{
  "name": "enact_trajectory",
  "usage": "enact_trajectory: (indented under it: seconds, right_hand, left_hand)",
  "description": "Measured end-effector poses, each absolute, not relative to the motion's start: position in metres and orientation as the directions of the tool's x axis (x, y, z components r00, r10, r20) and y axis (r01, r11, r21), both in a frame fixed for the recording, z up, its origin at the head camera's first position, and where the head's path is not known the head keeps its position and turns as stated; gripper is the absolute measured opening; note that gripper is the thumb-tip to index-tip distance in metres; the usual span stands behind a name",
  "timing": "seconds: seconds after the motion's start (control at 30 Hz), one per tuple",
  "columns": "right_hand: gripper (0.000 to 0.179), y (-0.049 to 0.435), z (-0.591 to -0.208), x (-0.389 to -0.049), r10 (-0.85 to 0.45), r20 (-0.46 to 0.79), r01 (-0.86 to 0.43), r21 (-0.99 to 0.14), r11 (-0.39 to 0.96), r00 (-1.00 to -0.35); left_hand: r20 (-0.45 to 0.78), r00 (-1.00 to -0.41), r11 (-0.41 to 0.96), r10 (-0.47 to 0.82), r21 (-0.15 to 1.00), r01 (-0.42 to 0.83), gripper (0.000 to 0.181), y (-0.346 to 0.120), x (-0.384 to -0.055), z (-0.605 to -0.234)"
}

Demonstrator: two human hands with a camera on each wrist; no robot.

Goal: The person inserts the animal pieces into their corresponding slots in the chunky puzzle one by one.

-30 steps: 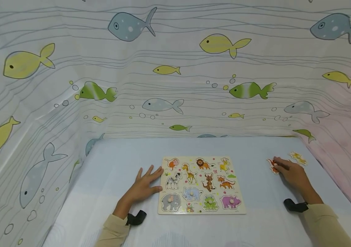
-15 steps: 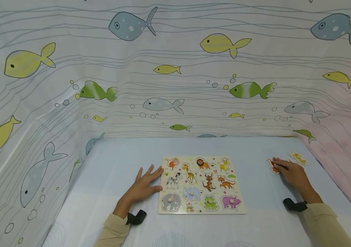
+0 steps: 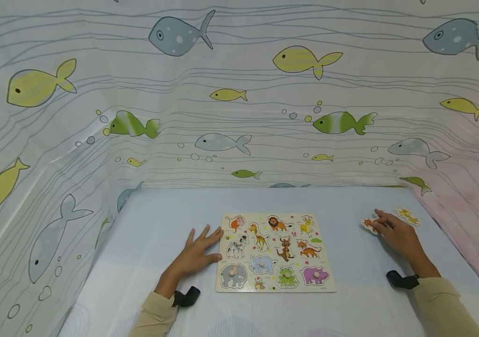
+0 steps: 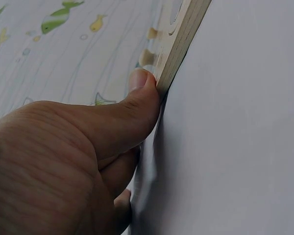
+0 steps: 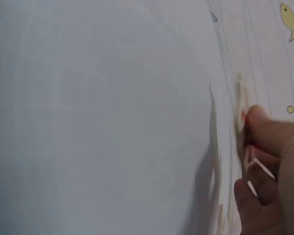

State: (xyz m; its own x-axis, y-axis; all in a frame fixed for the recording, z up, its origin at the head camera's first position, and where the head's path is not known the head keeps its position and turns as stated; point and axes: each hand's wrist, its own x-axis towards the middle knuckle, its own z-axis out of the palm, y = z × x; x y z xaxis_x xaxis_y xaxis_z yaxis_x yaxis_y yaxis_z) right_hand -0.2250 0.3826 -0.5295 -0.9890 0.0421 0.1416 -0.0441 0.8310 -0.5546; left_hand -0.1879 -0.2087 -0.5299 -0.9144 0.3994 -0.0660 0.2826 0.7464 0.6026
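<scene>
A wooden animal peg puzzle board lies flat on the table in the head view. My left hand lies with spread fingers at its left edge, and in the left wrist view the thumb touches the board's side. Pale knobs show on the grey elephant, the blue rhino, the frog and the hippo. Far to the right, my right hand pinches an orange animal puzzle piece. That piece appears edge-on and blurred in the right wrist view, raised off the table. Fingers hide part of it.
Just beyond my right hand lies a yellow animal puzzle piece. A pale cloth covers the table. Fish-patterned sheets stand up behind the table and along both sides.
My right hand has lifted and turned the orange puzzle piece slightly, shifting it a little to the left. The left hand and the board have stayed put.
</scene>
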Motion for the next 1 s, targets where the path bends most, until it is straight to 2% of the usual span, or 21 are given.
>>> enact_trajectory:
  seconds: [0.43, 0.6, 1.0]
  right_hand:
    - [0.015, 0.355, -0.523, -0.215, -0.013, 0.346, -0.249, -0.648, 0.72, -0.938]
    - [0.02, 0.34, -0.524, -0.207, -0.033, 0.384, -0.295, -0.647, 0.704, -0.923]
    - [0.014, 0.294, -0.519, -0.187, -0.124, 0.419, -0.398, -0.668, 0.629, -0.9]
  left_hand:
    - [-0.063, -0.914, 0.746, 0.401, 0.601, 0.286, 0.076, -0.209, -0.188, -0.527]
    - [-0.062, -0.912, 0.745, 0.405, 0.6, 0.291, 0.076, -0.209, -0.188, -0.528]
    - [-0.073, -0.911, 0.746, 0.407, 0.602, 0.285, 0.077, -0.209, -0.19, -0.531]
